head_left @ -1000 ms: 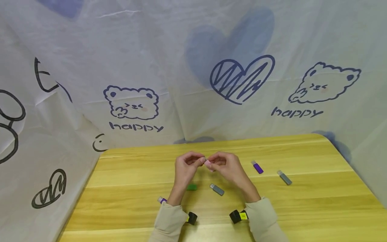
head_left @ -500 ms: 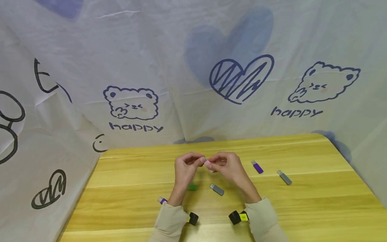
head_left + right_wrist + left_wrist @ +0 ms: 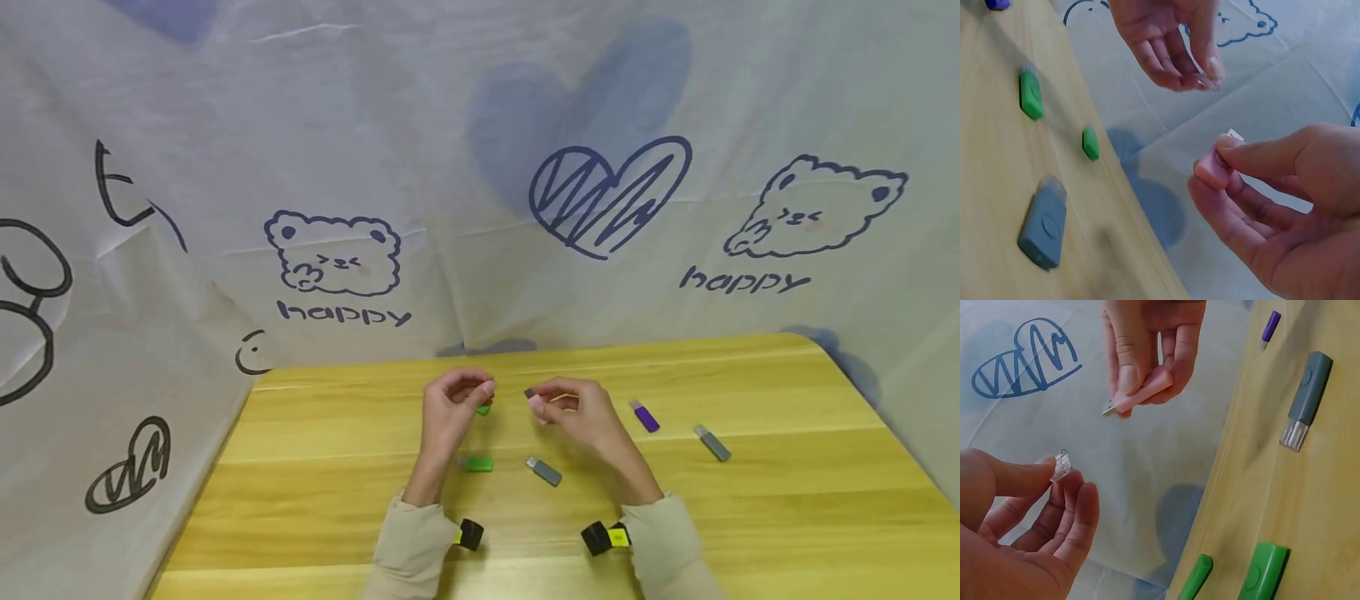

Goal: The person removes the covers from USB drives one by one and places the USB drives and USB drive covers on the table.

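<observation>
Between its thumb and fingers my left hand (image 3: 450, 412) pinches a small clear plastic cap (image 3: 1061, 466). My right hand (image 3: 585, 410) grips a pink USB flash drive (image 3: 1147, 389) by its body, the bare metal plug pointing toward the left hand. A gap separates cap and drive, both held above the table. Beneath the hands lie a green USB stick (image 3: 477, 464) and a grey one (image 3: 543, 471) with a clear cap. Another green stick (image 3: 1090, 143) is partly hidden behind the left hand in the head view.
Right of the hands, a purple USB stick (image 3: 645, 416) and a grey USB stick (image 3: 712, 442) lie on the wooden table (image 3: 795, 517). In the right wrist view another purple stick (image 3: 997, 4) shows at the top corner. A printed white cloth (image 3: 465, 167) hangs behind the table.
The hands have moved apart: the clear cap has come off the pink drive and stays in the left hand, exposing the plug. The head view has shifted slightly.
</observation>
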The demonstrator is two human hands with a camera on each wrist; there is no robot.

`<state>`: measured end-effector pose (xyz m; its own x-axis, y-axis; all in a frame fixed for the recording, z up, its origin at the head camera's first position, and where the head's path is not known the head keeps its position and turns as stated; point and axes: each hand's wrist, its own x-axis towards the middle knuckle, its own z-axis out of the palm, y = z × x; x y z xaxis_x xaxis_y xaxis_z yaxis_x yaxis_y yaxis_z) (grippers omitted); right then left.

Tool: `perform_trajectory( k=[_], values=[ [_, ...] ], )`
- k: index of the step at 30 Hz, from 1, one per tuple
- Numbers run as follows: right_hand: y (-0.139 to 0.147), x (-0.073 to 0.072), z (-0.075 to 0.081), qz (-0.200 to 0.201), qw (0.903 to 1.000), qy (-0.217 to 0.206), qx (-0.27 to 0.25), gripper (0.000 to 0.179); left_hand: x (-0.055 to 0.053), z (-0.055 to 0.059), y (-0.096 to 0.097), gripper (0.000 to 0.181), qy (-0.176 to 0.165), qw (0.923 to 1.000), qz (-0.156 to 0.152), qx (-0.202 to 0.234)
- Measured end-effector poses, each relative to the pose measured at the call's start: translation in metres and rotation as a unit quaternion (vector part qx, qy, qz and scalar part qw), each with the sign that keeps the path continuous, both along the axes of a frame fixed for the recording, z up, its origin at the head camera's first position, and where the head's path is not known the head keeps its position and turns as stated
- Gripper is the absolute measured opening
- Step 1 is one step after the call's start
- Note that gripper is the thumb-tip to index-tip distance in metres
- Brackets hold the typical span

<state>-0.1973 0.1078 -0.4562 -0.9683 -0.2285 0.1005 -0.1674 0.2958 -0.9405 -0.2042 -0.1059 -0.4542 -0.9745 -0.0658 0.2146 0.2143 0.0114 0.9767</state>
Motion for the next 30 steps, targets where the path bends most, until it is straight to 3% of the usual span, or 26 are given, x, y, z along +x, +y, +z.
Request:
perform_trajectory(
  k=[5, 12, 20, 26, 30],
  values=[
    [0.008, -0.011, -0.006, -0.054, 0.998, 0.006, 0.031, 0.017, -0.001, -0.002, 0.0, 0.008, -0.004, 1.0, 0.0, -0.007],
    [0.016, -0.04, -0.013, -0.097, 0.9918, 0.009, 0.082, 0.015, 0.0, -0.002, -0.001, 0.008, -0.009, 0.9996, -0.003, -0.027],
    [0.015, -0.068, -0.022, -0.105, 0.9883, -0.054, 0.096, 0.019, -0.001, -0.008, 0.0, 0.009, -0.015, 0.9984, -0.009, -0.054],
    [0.008, -0.083, -0.027, -0.105, 0.984, -0.057, 0.132, 0.02, -0.001, -0.011, 0.0, 0.01, -0.008, 0.9979, -0.018, -0.061],
    [0.005, -0.091, -0.03, -0.107, 0.9797, -0.067, 0.156, 0.021, -0.001, -0.011, -0.001, 0.009, -0.02, 0.997, -0.019, -0.072]
  ],
)
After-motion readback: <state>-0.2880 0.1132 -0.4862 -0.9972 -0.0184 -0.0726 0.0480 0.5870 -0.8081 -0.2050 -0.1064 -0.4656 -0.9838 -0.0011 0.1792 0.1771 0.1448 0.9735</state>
